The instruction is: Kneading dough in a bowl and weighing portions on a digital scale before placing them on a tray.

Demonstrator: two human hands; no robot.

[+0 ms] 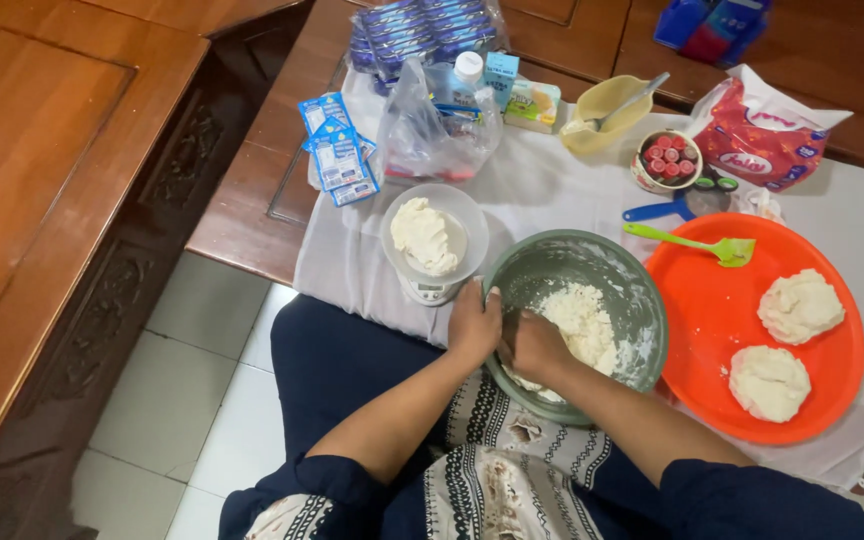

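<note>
A grey-green mixing bowl [642, 300] sits on the white cloth and holds crumbly white dough [582, 315]. My left hand [474, 325] grips the bowl's near-left rim. Inside the bowl at its near side, my right hand [534, 345] is pressed into the dough with fingers curled, knuckles up. To the bowl's left a small scale [432, 290] carries a clear dish with a lump of soft white dough [422, 235].
An orange round tray [712, 320] on the right holds two dough balls [800, 305] and a green spatula [697, 243]. Behind are a yellow bowl with spoon [604, 105], a cup of small red items [668, 160], a red bag [762, 140], sachets [337, 150] and a plastic bag [432, 130].
</note>
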